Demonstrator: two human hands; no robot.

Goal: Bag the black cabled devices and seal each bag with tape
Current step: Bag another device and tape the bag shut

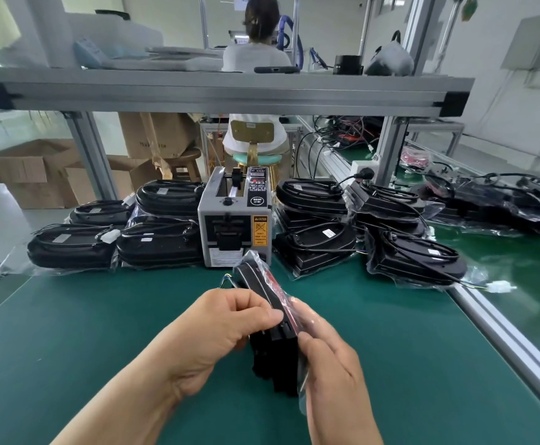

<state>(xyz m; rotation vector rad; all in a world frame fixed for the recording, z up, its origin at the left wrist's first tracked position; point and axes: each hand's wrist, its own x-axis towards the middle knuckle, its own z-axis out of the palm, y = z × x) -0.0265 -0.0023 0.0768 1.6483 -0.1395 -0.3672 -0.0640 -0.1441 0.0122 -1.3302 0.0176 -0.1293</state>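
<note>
You are clasping the black cabled device (275,346), seemingly half inside its clear bag (276,284), in the grip of your left hand (227,329) and right hand (334,372), lower centre of the frame.

The green bench (101,348) has a metal rail (502,335) on its right. A tape dispenser (235,226) stands far, in the middle. A left stack (117,245) and a right stack (374,239) of bagged devices lie just beside it. A white connector (499,287) rests by the rail.
</note>
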